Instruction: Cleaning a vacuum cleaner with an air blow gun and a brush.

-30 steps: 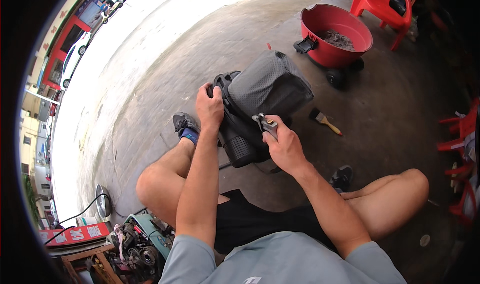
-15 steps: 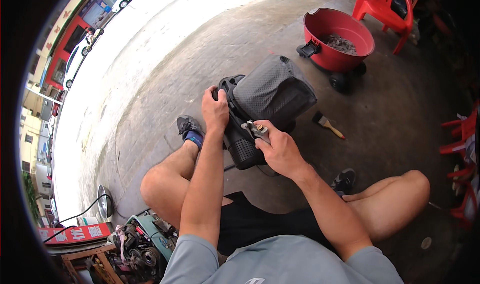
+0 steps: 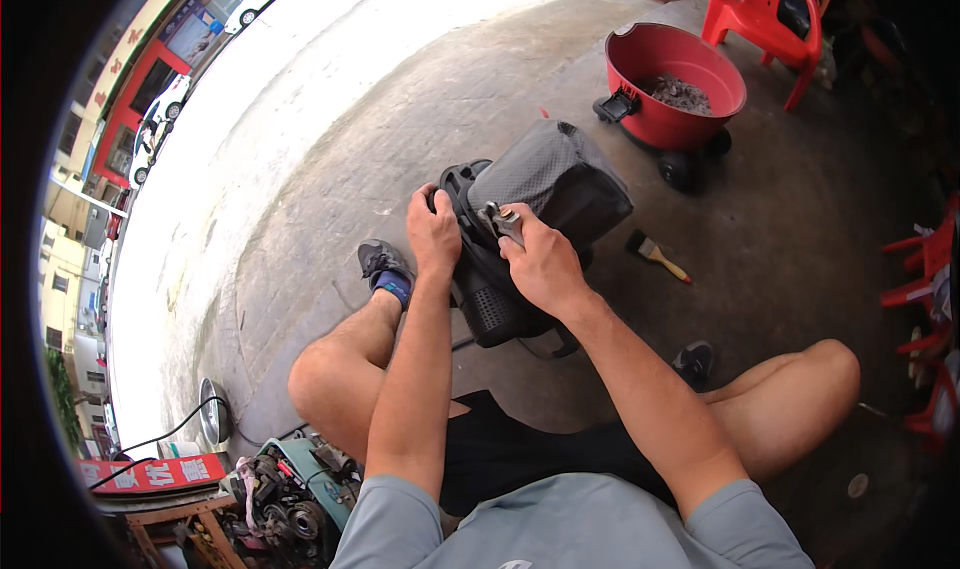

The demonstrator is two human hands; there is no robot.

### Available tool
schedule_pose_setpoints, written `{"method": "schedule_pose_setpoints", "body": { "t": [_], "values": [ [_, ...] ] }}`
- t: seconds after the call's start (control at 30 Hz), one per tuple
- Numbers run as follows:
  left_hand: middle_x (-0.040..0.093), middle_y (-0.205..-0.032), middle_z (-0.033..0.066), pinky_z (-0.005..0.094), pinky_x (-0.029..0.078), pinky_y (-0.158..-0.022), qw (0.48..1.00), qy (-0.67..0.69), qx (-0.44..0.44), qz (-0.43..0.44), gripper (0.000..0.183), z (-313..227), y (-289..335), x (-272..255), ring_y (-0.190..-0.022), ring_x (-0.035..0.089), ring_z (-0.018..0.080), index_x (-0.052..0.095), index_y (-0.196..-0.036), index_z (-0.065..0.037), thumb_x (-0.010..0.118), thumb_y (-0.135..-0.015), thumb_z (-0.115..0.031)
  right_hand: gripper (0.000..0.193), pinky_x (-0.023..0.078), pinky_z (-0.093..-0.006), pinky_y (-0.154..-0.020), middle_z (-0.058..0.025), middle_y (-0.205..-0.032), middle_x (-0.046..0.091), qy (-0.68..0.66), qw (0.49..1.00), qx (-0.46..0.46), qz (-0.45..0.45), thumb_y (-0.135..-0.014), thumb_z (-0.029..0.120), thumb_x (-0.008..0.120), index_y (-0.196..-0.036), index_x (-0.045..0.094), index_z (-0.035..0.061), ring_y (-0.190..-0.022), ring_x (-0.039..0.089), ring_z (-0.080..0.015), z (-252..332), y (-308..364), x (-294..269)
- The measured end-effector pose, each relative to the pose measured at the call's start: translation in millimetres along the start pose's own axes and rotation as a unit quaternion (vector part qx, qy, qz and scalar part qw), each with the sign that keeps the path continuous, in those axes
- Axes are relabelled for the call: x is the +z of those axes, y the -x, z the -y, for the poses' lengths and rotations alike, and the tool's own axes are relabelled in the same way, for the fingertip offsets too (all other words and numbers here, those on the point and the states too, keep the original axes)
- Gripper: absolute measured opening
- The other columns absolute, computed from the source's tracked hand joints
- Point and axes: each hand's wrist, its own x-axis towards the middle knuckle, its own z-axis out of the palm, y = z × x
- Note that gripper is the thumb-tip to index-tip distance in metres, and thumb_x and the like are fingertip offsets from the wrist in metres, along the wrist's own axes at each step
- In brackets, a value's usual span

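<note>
A black vacuum cleaner head (image 3: 488, 307) with a vented motor housing lies tilted on the floor in front of me. Its grey cloth filter (image 3: 545, 174) points up and away to the right. My left hand (image 3: 435, 231) grips the black rim on the left side, fingers curled over the edge. In my right hand (image 3: 545, 264) is a metal hand tool that looks like pliers (image 3: 508, 225), its jaws against or just above the rim near the filter's base. The fingers partly cover the tool, and the exact contact point is hidden.
A red wheeled vacuum tank (image 3: 680, 69) holding grey debris stands far right, near a red plastic chair (image 3: 765, 19). A paintbrush (image 3: 660, 257) lies right of the filter. Low on the left are a crate of metal parts (image 3: 300, 499) and a round metal bowl (image 3: 213, 411).
My right hand has moved the pliers up and slightly left along the rim, toward the filter's base. My left hand keeps its grip, and the vacuum head has shifted slightly.
</note>
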Motion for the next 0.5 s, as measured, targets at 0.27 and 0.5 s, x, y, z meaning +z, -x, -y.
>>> {"method": "schedule_pose_setpoints", "body": {
  "t": [0.27, 0.5],
  "values": [
    [0.065, -0.117, 0.0243, 0.0396, 0.045, -0.099, 0.999, 0.035, -0.016, 0.012, 0.042, -4.8, 0.6, -2.3, -0.112, 0.062, 0.0348, 0.060, -0.121, 0.006, 0.053, -0.095, -0.027, 0.030, 0.050, -0.0424, -0.082, -0.0157, -0.087, 0.069, -0.071, 0.987, 0.028, 0.143, -0.093, 0.012, 0.057, -0.121, 0.055, 0.0056, -0.088, 0.068, -0.0344, -15.9, 46.5, -17.7],
    [0.061, -0.118, 0.0258, 0.0413, 0.043, -0.100, 0.999, -0.025, -0.046, -0.004, 0.041, -9.8, 3.3, 1.1, -0.113, 0.058, 0.0366, 0.059, -0.118, 0.005, 0.052, -0.096, -0.028, 0.032, 0.050, -0.0380, -0.084, -0.0112, -0.085, 0.069, -0.098, 0.982, 0.122, 0.109, -0.089, 0.010, 0.057, -0.120, 0.057, 0.0045, -0.086, 0.068, -0.0264, -73.5, 71.6, -37.8]
  ]
}}
